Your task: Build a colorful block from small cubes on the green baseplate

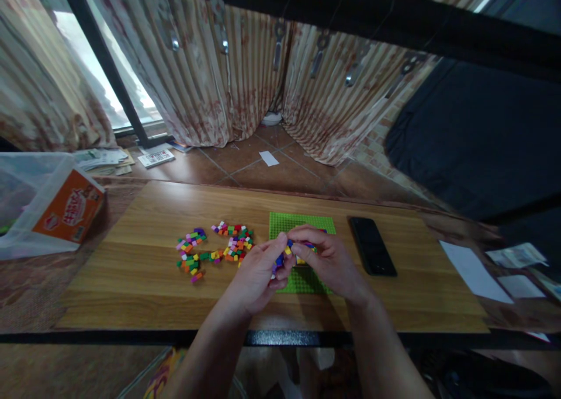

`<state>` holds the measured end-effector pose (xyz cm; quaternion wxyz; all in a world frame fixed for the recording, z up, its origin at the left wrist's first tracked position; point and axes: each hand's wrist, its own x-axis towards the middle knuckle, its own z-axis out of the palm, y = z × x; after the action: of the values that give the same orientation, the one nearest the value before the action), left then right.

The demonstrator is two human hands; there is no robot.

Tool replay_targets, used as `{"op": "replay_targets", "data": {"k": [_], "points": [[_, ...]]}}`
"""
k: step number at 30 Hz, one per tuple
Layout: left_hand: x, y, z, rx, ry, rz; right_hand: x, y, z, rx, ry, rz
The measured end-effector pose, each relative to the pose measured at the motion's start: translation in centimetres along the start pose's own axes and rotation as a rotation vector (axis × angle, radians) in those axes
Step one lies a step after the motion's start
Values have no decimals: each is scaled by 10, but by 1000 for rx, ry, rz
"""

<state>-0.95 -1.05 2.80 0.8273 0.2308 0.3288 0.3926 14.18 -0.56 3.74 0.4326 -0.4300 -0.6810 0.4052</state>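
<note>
My left hand (258,273) is closed, its fingers curled around small blue toy bricks (277,263). Between both hands' fingertips sits a small yellow and blue brick piece (288,248). My right hand (331,264) pinches at that piece from the right. Both hands hover over a green studded baseplate (284,224), hiding much of its middle. Multicoloured bricks (301,261), partly covered by my right hand, show on or just above the plate. Loose small bricks in many colours lie left of my hands, in one cluster (236,242) and another further left (189,262).
A black phone (372,246) lies right of the baseplate on the wooden board (149,224). A clear plastic bin (26,212) with an orange label stands far left. White papers (475,270) are at the right. A dark bar (302,337) runs along the near edge.
</note>
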Motion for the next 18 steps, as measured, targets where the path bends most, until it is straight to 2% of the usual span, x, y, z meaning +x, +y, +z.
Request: {"op": "replay_targets", "data": {"k": [11, 18], "points": [[1, 1, -1, -25, 23, 30, 0, 0, -3, -43, 91, 5], [-1, 2, -1, 32, 17, 67, -2, 4, -5, -103, 131, -1]]}}
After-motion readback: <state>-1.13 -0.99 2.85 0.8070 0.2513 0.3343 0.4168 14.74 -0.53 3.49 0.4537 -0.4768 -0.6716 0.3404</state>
